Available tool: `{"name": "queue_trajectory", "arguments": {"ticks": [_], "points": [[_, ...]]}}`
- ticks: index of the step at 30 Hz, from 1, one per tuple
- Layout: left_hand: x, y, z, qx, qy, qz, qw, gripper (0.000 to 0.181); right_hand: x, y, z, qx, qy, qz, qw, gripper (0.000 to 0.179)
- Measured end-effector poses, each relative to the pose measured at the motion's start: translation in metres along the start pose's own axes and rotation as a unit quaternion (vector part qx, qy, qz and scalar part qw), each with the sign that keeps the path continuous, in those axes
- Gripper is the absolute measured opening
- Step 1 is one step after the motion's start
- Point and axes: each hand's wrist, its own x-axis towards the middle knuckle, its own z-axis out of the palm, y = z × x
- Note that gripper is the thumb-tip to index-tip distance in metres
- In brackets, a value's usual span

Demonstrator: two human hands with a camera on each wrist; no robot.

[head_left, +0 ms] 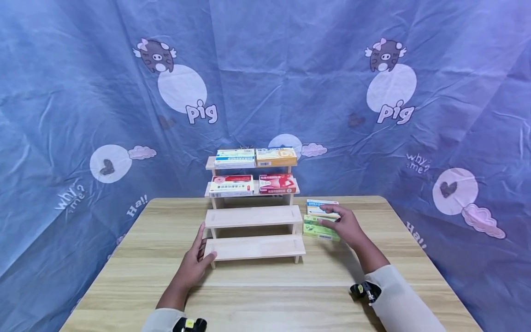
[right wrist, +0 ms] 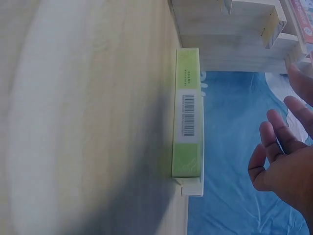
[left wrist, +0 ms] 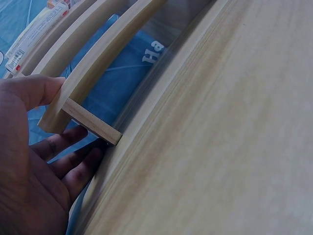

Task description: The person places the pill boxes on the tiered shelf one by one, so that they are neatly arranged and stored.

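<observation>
A stepped wooden display rack [head_left: 255, 247] stands mid-table. My left hand [head_left: 194, 263] holds the left end of its lowest shelf; in the left wrist view the thumb lies on the board [left wrist: 83, 78] and the fingers curl below it near the short leg [left wrist: 93, 121]. To the right of the rack a green medicine box [head_left: 314, 227] lies flat, its barcode side [right wrist: 187, 115] towards me. Behind it lies a white and blue medicine box [head_left: 314, 208]. My right hand [head_left: 346, 225] hovers over these two boxes, fingers spread and loosely bent, nothing in its grasp.
On the top shelf sit a white and blue box [head_left: 234, 158] and an orange and white box [head_left: 276, 157]. One shelf lower are a red and white box [head_left: 231, 186] and a red box [head_left: 277, 183]. A blue printed curtain [head_left: 257, 83] surrounds the wooden table [head_left: 265, 304].
</observation>
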Motion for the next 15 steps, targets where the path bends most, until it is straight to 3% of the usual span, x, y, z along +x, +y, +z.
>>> {"name": "queue_trajectory", "arguments": {"ticks": [15], "points": [[-0.001, 0.001, 0.0, 0.003, 0.004, 0.006, 1.0, 0.094, -0.012, 0.013, -0.005, 0.005, -0.007, 0.023, 0.9997, 0.048]]}}
